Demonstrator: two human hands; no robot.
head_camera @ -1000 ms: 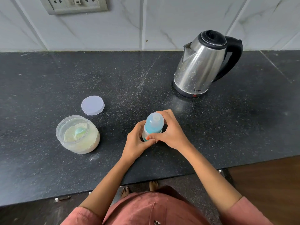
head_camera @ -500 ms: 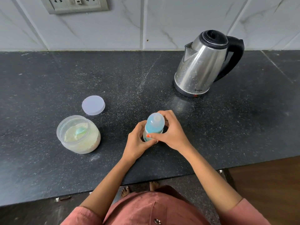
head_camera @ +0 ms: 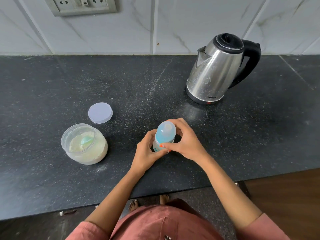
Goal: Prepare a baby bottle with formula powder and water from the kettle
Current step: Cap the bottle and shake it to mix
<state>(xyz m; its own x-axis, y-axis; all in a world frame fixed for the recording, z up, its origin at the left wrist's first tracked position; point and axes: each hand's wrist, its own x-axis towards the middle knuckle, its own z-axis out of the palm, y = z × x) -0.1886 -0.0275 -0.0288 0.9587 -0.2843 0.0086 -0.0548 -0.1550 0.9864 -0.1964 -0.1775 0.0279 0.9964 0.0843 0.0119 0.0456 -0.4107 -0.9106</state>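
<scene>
Two hands clasp the upright baby bottle (head_camera: 165, 134) near the counter's (head_camera: 259, 144) front edge, left hand (head_camera: 147, 150) round its body, right hand (head_camera: 184, 143) round its top; open formula jar (head_camera: 84, 146) and loose lid (head_camera: 100, 112) sit left, kettle (head_camera: 214, 71) back right, well apart across dark stone

The baby bottle (head_camera: 165, 135) stood on the counter (head_camera: 242, 144) between both hands. The open jar (head_camera: 84, 144) with a scoop (head_camera: 86, 140) inside stood to its left, the lid (head_camera: 100, 112) just behind the jar. The kettle (head_camera: 216, 70) stood behind, to the right, near the wall (head_camera: 173, 23).
</scene>
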